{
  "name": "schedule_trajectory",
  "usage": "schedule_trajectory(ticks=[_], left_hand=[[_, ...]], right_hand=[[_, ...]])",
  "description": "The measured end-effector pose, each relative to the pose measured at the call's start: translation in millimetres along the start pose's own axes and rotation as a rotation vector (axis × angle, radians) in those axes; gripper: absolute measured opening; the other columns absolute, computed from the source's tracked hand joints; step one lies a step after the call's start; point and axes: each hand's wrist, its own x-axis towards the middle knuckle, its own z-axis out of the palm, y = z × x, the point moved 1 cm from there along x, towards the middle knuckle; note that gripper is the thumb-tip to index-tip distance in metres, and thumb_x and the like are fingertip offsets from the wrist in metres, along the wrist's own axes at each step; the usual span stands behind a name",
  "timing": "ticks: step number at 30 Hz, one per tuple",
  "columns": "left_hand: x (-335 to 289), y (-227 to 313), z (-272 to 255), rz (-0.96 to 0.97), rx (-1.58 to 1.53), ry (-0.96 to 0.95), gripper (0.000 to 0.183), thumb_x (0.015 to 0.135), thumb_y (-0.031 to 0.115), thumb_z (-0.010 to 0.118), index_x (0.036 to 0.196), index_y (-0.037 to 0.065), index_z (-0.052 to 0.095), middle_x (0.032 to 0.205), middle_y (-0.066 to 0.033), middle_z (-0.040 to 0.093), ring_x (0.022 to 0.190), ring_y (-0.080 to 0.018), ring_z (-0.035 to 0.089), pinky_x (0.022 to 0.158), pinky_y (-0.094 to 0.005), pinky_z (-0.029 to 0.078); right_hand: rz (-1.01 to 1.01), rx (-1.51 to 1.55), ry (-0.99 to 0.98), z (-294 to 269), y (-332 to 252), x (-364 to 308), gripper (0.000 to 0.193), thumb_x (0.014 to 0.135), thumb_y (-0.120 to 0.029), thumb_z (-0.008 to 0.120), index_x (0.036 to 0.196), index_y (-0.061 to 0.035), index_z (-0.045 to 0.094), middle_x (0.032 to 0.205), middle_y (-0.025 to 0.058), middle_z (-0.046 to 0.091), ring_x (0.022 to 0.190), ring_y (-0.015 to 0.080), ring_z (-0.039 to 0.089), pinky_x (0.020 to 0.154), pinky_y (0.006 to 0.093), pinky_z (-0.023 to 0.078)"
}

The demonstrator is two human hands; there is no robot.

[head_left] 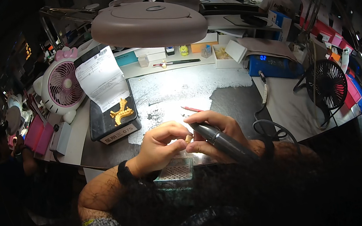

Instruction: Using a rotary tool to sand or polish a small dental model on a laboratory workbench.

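Note:
Between the fingertips of my left hand [158, 146] is a small tan piece [188, 138], tooth-like in size, its exact shape partly covered by the fingers. My right hand [224, 125] is wrapped round a thick black rotary handpiece [225, 142], its front end pointing at the tan piece. The two hands almost meet; whether the tool tip touches the piece is too small to tell. Just below them sits a box with a perforated top [175, 172]. Beyond the fingers, a thin red pencil-like stick [192, 109] lies on the worn mat [229, 102].
A black bin [115, 129] at left holds yellow dental models [122, 113] and a paper sheet [104, 81]. A large lamp head [150, 26] hangs above. A blue control box [275, 69] with a cable [267, 122] stands right, near a black fan [327, 83]. A pink-white fan [61, 80] stands left.

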Motion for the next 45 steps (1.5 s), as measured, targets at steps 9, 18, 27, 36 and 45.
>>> schedule_trajectory(ticks=[9, 18, 27, 36, 45], left_hand=[[-2, 1, 1, -0.225, -0.201, -0.009, 0.024, 0.105, 0.017, 0.062, 0.115, -0.004, 0.067, 0.108, -0.0077, 0.066, 0.092, -0.0136, 0.062, 0.086, -0.0300, 0.052], [-2, 5, 2, -0.272, -0.251, -0.009, 0.025, 0.106, 0.018, 0.060, 0.118, -0.003, 0.066, 0.108, -0.0071, 0.067, 0.092, -0.0130, 0.063, 0.086, -0.0296, 0.053], [-2, 5, 2, -0.337, -0.291, -0.007, 0.024, 0.107, 0.021, 0.059, 0.112, -0.002, 0.066, 0.104, -0.0052, 0.066, 0.093, -0.0120, 0.063, 0.087, -0.0293, 0.053], [-2, -4, -2, -0.300, -0.307, 0.020, 0.028, 0.105, 0.026, 0.061, 0.112, -0.001, 0.062, 0.105, -0.0087, 0.062, 0.095, -0.0180, 0.063, 0.087, -0.0364, 0.054], [-3, -2, -3, -0.379, -0.471, 0.041, 0.028, 0.106, 0.028, 0.060, 0.113, 0.001, 0.064, 0.109, -0.0049, 0.066, 0.099, -0.0134, 0.063, 0.091, -0.0333, 0.053]], right_hand=[[0.016, -0.122, 0.055, -4, -5, 4, 0.047, 0.080, 0.002, 0.081, 0.123, -0.0005, 0.062, 0.073, 0.0054, 0.063, 0.068, 0.0090, 0.061, 0.117, 0.0444, 0.042], [-0.018, -0.143, 0.044, -5, -6, 5, 0.045, 0.081, 0.000, 0.080, 0.123, 0.0001, 0.062, 0.072, 0.0054, 0.064, 0.068, 0.0091, 0.063, 0.115, 0.0424, 0.044], [0.005, -0.141, 0.020, -4, -8, 4, 0.045, 0.082, -0.003, 0.081, 0.123, 0.0005, 0.063, 0.077, 0.0078, 0.067, 0.073, 0.0111, 0.066, 0.116, 0.0438, 0.042], [-0.068, -0.110, 0.177, -8, -6, 8, 0.037, 0.084, 0.005, 0.075, 0.119, -0.0008, 0.065, 0.085, 0.0104, 0.069, 0.076, 0.0181, 0.070, 0.076, 0.0356, 0.059], [-0.680, -0.524, -0.093, -14, -3, 14, 0.045, 0.086, -0.019, 0.079, 0.127, -0.0098, 0.063, 0.077, 0.0046, 0.062, 0.067, 0.0216, 0.065, 0.062, 0.0377, 0.052]])
